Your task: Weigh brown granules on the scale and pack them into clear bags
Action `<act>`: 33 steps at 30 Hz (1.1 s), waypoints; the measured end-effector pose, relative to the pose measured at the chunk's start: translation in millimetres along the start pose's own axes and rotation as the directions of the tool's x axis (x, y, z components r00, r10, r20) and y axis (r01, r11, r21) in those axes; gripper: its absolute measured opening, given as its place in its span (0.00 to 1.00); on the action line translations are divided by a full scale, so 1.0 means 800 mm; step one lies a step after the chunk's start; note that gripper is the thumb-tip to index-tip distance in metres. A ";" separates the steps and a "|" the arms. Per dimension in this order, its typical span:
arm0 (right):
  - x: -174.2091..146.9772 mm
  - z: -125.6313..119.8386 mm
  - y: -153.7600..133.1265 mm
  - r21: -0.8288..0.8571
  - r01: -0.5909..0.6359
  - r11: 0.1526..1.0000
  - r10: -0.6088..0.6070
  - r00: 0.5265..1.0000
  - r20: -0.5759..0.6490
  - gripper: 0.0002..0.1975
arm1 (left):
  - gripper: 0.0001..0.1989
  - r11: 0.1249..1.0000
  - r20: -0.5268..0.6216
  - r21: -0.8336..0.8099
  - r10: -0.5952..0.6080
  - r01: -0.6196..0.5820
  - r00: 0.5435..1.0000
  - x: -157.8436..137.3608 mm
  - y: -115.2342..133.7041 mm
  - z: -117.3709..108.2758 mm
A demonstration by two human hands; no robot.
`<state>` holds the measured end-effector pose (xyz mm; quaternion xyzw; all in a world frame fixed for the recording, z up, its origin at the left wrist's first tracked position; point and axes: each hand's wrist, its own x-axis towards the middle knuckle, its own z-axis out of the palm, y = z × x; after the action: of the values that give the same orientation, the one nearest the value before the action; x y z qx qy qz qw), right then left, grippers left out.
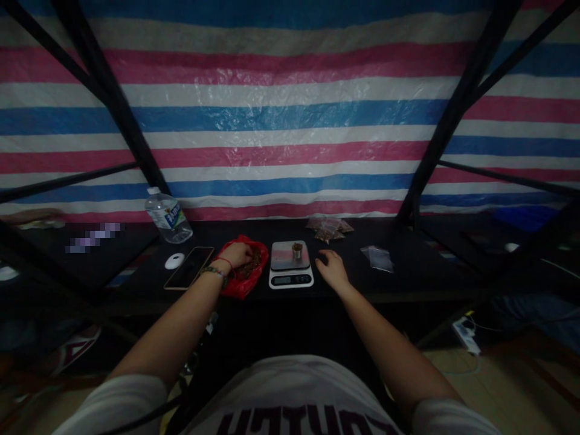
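Observation:
My left hand (236, 256) reaches into a red plastic bag (242, 289) lying open on the black table. Its fingers are curled down among loose brown dried bits (254, 261), and what they pinch is too small to make out. To the right of the bag stands a white digital kitchen scale (291, 279); its display cannot be read. A small metal cup (296, 254), heaped with similar brown bits, sits upright on the scale's plate. Just right of the scale, my right hand (333, 269) rests on the table with its fingers apart, holding nothing.
Filled clear bags (330, 228) are piled behind the scale. Flat clear zip bags (379, 258) lie to the right. On the left are a phone (190, 268), a white oval object (174, 261) and a large plastic bottle (168, 217). A striped tarp (281, 115) hangs behind the table.

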<state>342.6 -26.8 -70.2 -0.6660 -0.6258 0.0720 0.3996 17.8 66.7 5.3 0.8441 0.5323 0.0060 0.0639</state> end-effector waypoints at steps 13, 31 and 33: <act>-0.002 -0.006 -0.010 -0.004 -0.024 1.000 0.025 0.999 0.029 0.17 | 0.13 0.998 0.038 0.041 0.043 -0.045 0.998 0.006 0.015 -0.027; -0.005 -0.005 -0.006 -0.029 -0.006 1.000 0.008 0.999 0.050 0.18 | 0.13 0.995 -0.069 -0.008 0.097 -0.097 0.993 -0.003 0.052 -0.053; -0.005 -0.005 -0.006 -0.022 0.001 1.000 0.000 0.999 0.044 0.17 | 0.14 0.968 -0.145 -0.114 0.205 -0.222 0.968 -0.002 0.070 -0.057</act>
<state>340.4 -32.9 -66.2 -0.6686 -0.6352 0.0797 0.3783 64.2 46.2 57.0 0.8884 0.4398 0.1030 0.0820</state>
